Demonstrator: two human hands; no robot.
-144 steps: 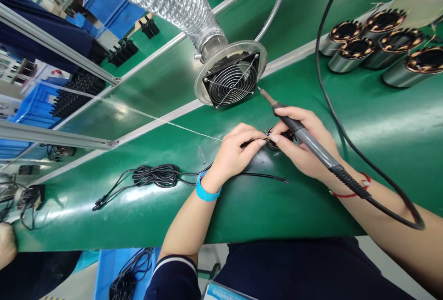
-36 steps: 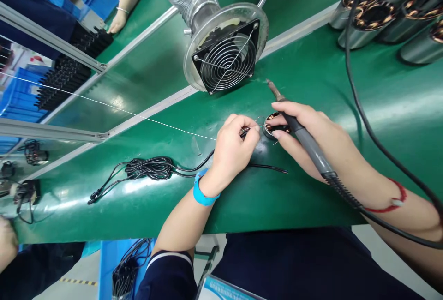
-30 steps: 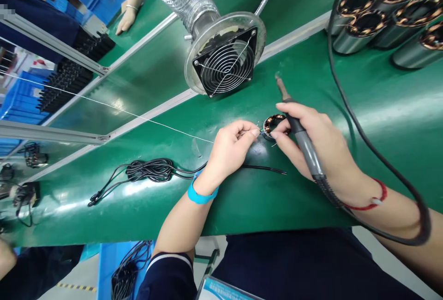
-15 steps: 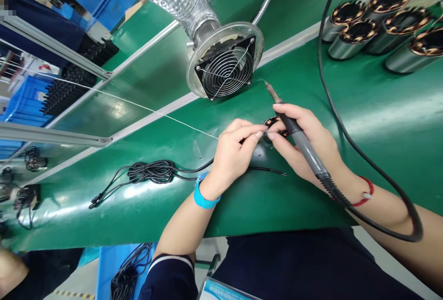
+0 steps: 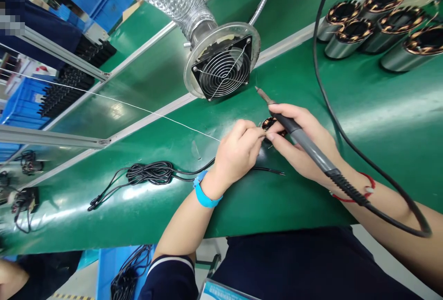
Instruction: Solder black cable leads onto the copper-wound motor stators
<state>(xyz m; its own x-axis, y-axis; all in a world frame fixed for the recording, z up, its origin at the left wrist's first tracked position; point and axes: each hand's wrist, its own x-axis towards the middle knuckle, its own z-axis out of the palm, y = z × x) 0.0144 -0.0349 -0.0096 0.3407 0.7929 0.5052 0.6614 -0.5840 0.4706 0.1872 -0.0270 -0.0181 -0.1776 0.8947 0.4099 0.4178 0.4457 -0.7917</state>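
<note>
My right hand is closed around the grey handle of a soldering iron, whose bare tip points up and left toward the fan. Its thumb and a finger also reach to a small motor stator with copper windings, partly hidden behind the fingers. My left hand pinches at the stator's near edge, fingertips meeting those of my right hand. A wire seems to be in that pinch, mostly covered by the fingers. From the left, a thin white strand and a black cable run to my left hand.
A round fume extractor fan on a silver duct hangs just beyond my hands. Several larger stators stand at the back right. The iron's black cord loops on the right. Another person's arm shows at lower left.
My left hand has rolled over, its fingers now more bunched at the pinch. The soldering iron's tip has shifted slightly left and down in the view.
</note>
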